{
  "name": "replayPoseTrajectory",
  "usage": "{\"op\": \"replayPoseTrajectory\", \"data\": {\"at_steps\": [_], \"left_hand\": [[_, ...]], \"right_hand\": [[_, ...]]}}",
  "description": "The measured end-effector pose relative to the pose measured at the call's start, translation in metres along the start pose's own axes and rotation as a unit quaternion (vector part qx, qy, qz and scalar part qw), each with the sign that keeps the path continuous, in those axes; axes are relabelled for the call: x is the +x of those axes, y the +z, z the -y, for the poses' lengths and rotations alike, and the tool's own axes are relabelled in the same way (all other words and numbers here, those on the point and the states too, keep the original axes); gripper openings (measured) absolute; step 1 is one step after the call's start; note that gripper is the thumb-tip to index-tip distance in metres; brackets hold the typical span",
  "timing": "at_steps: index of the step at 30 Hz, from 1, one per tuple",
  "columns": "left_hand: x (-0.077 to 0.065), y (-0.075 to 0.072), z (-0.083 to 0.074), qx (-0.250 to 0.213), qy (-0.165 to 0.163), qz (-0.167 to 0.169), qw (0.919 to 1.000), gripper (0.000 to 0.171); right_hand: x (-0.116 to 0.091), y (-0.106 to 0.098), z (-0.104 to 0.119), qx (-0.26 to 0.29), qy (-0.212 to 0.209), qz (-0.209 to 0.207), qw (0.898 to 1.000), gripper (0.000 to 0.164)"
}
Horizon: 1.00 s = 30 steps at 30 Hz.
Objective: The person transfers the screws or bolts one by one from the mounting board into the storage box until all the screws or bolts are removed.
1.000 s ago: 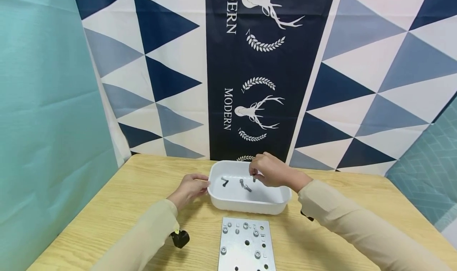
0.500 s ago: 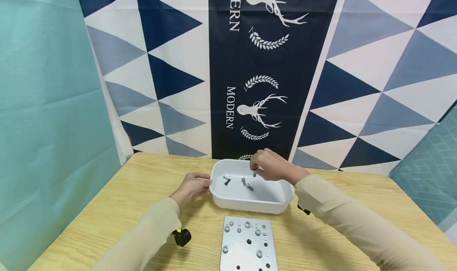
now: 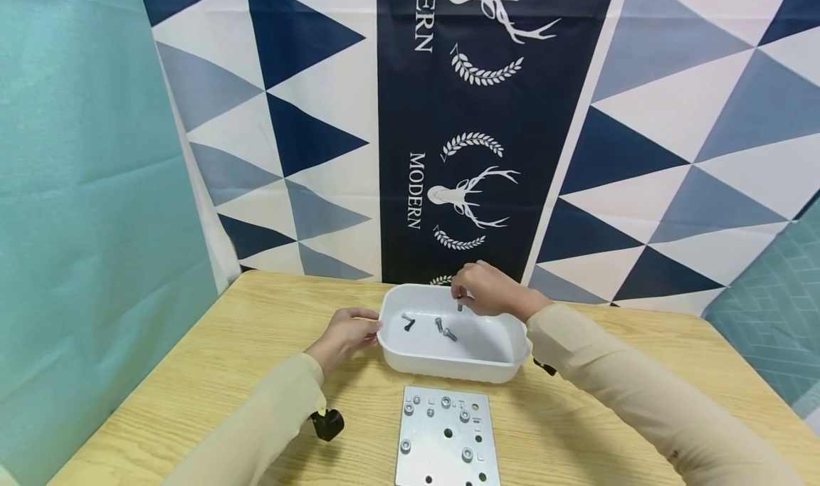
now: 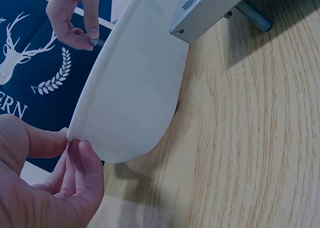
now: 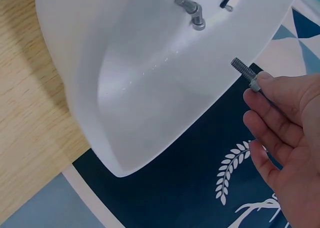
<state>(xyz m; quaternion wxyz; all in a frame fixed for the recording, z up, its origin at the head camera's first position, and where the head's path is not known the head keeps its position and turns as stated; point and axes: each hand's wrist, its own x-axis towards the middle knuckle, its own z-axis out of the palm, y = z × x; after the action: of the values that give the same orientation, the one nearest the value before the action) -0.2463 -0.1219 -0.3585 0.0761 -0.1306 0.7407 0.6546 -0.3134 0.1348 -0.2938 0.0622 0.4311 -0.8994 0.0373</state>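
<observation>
A white plastic tray (image 3: 448,366) stands on the wooden table. My left hand (image 3: 346,335) pinches its left rim between thumb and fingers, as the left wrist view (image 4: 60,183) shows up close. Above the tray's far right part, my right hand (image 3: 490,290) pinches a metal bolt (image 5: 244,71) by its head, threaded end free. Two silver bolts (image 3: 450,335) lie on the tray floor, touching each other. To their left lie a small dark screw (image 3: 409,326) and a small silver one, close together.
In front of the tray is a silver metal plate (image 3: 442,440) with holes and several bolts set in it; one threaded shank (image 4: 255,16) sticks out beneath. Patterned cloth (image 3: 307,208) hangs behind the table, and a teal curtain (image 3: 96,208) at the left.
My right hand, pinching the bolt, has risen slightly above the tray. My left hand stays on the rim. The head view has shifted a little.
</observation>
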Motion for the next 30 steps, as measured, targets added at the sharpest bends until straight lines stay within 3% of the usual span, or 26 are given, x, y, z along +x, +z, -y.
{"op": "replayPoseTrajectory", "data": {"at_steps": [9, 15, 19, 30], "left_hand": [[0.000, 0.004, -0.003, -0.007, -0.014, 0.003, 0.9999, 0.023], [0.000, 0.005, -0.003, -0.005, -0.012, 0.002, 0.9999, 0.023], [0.001, 0.005, -0.003, -0.006, -0.015, 0.002, 0.9999, 0.023], [0.001, 0.002, -0.002, 0.000, -0.010, -0.007, 0.9999, 0.024]], "right_hand": [[0.003, 0.000, -0.007, 0.010, 0.036, 0.023, 0.999, 0.013], [-0.002, -0.001, -0.005, 0.011, 0.036, 0.016, 0.999, 0.014], [-0.009, -0.003, 0.003, 0.013, 0.022, 0.005, 1.000, 0.015], [-0.039, -0.003, 0.039, -0.035, -0.068, -0.046, 0.996, 0.015]]}}
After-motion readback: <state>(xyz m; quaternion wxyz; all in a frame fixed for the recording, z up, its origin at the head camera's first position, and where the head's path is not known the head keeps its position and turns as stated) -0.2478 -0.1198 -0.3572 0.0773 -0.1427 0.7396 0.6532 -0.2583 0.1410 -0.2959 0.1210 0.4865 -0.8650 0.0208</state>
